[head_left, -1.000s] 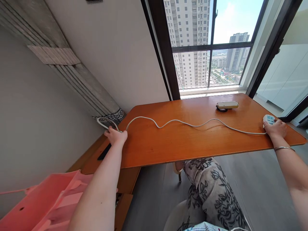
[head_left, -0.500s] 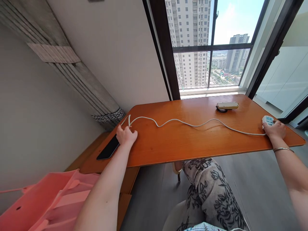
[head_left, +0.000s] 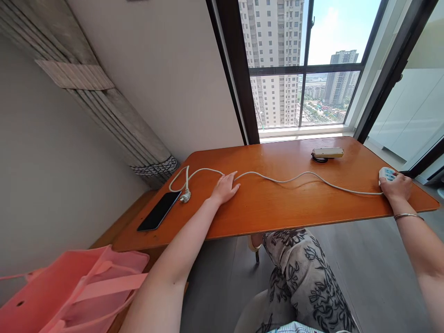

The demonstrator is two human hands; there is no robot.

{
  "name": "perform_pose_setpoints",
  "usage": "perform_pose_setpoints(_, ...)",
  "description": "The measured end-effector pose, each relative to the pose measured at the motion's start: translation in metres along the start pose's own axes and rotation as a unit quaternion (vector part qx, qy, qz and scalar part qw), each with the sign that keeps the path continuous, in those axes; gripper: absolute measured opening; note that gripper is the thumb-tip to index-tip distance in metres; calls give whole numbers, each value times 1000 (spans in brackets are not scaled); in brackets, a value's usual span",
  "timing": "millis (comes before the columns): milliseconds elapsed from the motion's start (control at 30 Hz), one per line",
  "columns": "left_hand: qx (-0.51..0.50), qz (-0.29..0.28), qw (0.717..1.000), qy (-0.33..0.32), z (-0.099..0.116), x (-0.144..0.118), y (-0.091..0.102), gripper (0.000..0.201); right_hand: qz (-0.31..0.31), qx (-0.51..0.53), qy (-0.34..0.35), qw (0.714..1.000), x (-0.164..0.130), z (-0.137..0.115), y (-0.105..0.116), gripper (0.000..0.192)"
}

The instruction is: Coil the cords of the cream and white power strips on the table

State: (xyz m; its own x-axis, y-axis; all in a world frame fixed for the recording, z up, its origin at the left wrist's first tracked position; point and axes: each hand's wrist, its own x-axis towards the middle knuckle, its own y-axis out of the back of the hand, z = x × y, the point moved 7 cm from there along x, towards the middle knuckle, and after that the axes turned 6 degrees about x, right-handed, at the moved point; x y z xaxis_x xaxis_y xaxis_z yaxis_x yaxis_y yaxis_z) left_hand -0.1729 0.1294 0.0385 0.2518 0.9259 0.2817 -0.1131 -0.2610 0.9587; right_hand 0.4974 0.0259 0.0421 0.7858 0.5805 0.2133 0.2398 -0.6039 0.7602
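At the table's right end, my right hand [head_left: 398, 187] grips a small white power strip [head_left: 387, 174] with its fingers around the near side. From it a white cord [head_left: 291, 180] runs in loose waves across the tabletop to the left. My left hand [head_left: 225, 188] rests over the cord left of the middle, fingers stretched and thumb apart, hiding a short piece of it. The cord's plug [head_left: 185, 196] lies at the left in front of a loop, close to a black phone [head_left: 159, 211].
The wooden table [head_left: 263, 208] stands against the window. Toward its back right lies a second power strip [head_left: 328, 152], beige, with a black cord [head_left: 319, 159]. A pink bag [head_left: 83, 273] sits low at the left, below a tied grey curtain [head_left: 125, 125].
My left hand has moved right along the cord, from the plug near the phone, uncovering the plug and the loop. My right hand stays on the white power strip.
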Motion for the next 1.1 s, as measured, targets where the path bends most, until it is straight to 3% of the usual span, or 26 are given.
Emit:
perform_pose_setpoints(133, 14, -32, 999, -3, 4, 3, -7, 42, 23, -13, -17, 1000, -7, -4, 5, 58)
perform_pose_setpoints(367, 101, 18, 994, 42, -31, -12, 16, 38, 40, -34, -50, 997, -7, -2, 7, 60)
perform_pose_setpoints(533, 78, -32, 996, 10, -36, -22, 5, 39, 54, -29, -47, 997, 6, 7, -2, 60)
perform_pose_setpoints(667, 52, -31, 998, 27, -37, -21, 1, 46, 105, -10, -25, 994, 11, 3, -7, 55)
perform_pose_setpoints(767, 56, 11, 997, 51, -33, -15, 7, 42, 113, -4, 71, 991, 6, -24, -15, 51)
perform_pose_setpoints(867, 25, 89, 994, 53, -15, -8, 17, 37, 67, -22, 186, 980, -5, -65, -35, 51)
perform_pose_setpoints(967, -23, 142, 989, 26, 17, -2, 18, 34, 10, -26, 265, 964, -20, -109, -60, 55)
perform_pose_setpoints(1100, -61, 156, 984, -54, 64, -1, 6, 32, -48, -25, 330, 942, -36, -158, -91, 62)
